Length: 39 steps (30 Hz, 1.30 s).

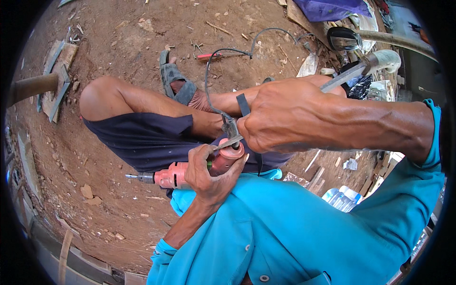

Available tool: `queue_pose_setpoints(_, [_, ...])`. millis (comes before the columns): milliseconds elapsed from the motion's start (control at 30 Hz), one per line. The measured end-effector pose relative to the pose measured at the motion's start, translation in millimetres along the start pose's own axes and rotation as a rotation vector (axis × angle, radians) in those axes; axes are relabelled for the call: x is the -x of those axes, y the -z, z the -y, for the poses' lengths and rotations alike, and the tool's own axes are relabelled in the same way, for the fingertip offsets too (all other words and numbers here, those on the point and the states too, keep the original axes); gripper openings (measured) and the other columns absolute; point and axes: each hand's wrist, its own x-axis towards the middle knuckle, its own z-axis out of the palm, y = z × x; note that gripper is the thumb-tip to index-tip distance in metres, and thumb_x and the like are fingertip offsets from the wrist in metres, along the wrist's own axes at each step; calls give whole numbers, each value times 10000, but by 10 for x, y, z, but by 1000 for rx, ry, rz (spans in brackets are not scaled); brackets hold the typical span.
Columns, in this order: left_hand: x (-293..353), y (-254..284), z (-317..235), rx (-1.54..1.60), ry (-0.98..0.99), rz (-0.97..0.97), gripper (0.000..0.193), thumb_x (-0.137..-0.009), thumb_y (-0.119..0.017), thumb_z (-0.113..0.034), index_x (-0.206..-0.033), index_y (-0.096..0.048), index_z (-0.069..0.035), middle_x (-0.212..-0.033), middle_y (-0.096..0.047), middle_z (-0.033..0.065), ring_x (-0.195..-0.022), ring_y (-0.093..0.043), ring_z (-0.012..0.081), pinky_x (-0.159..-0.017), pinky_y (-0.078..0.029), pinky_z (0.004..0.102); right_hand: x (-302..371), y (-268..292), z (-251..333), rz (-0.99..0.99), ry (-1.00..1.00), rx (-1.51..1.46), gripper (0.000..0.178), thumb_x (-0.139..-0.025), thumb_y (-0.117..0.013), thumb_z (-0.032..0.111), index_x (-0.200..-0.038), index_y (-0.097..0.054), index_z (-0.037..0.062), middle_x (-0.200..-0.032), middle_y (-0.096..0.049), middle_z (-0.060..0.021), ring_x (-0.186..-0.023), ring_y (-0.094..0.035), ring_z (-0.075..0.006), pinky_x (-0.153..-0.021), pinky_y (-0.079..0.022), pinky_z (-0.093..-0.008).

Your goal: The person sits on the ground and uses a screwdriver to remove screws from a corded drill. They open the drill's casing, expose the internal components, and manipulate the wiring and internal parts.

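Across my lap lies a red power drill (pixel 172 175), its dark chuck toward the left. My left hand (pixel 211 178) is closed round its handle, thumb and fingers near the handle's end. A black cord (pixel 207 80) leaves that end and runs up over the ground. My right hand (pixel 289 114) is closed on the grey blade of what looks like a long knife (pixel 344 78). The knife's pale handle (pixel 384 61) sticks out past the back of the hand. On the other side, a narrow blade end meets the drill handle where the cord enters. My right fingertips are hidden.
I sit on bare dirt (pixel 128 52), legs folded. A red-handled tool (pixel 209 56) lies beyond my sandalled foot (pixel 178 78). Wooden pieces joined to a post (pixel 35 88) stand at left. At right are a dark-headed tool with a wooden shaft (pixel 399 40), and plastic bottles (pixel 341 198).
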Motion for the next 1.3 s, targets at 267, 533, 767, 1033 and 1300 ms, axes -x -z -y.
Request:
queue_pose_setpoints(267, [-31, 56, -148, 130, 218, 119, 505, -713, -954, -93, -1107, -653, 2, -1076, -605, 118, -913, -612, 227, -791, -519, 336, 84, -138, 11, -45, -69, -60, 148, -740, -710, 142, -806, -671, 16, -852, -735, -77, -955, -732, -176, -640, -628, -365])
queue_pose_setpoints(533, [-19, 277, -201, 290, 468, 117, 461, -737, -937, -70, -1082, -637, -11, -1091, -578, 77, -923, -581, 162, -808, -486, 287, 333, -242, -34, -253, -193, -452, 281, -900, -683, 222, -843, -599, -40, -716, -672, -176, -737, -714, -354, -551, -538, -500])
queue_pose_setpoints(767, [38, 356, -238, 338, 420, 122, 492, -751, -923, -57, -1111, -593, -1, -1110, -534, 72, -980, -553, 145, -839, -482, 279, 575, -591, 216, -145, -346, -698, 395, -1024, -617, 315, -838, -546, -26, -579, -591, -230, -557, -630, -447, -531, -493, -543])
queue_pose_setpoints(1033, [89, 285, -314, 431, 390, 72, 513, -916, -814, -403, -1105, -579, 12, -1104, -532, 80, -959, -544, 137, -817, -465, 283, 687, -641, 196, -179, -239, -670, 298, -934, -646, 227, -809, -550, -26, -542, -579, -218, -520, -628, -440, -478, -466, -560])
queue_pose_setpoints(1300, [83, 233, -304, 266, 364, 25, 540, -1072, -563, -499, -1052, -615, 38, -1076, -644, 135, -962, -623, 176, -876, -499, 317, 644, -473, 179, -193, -214, -543, 315, -933, -661, 239, -816, -561, -35, -549, -585, -222, -523, -640, -426, -478, -476, -541])
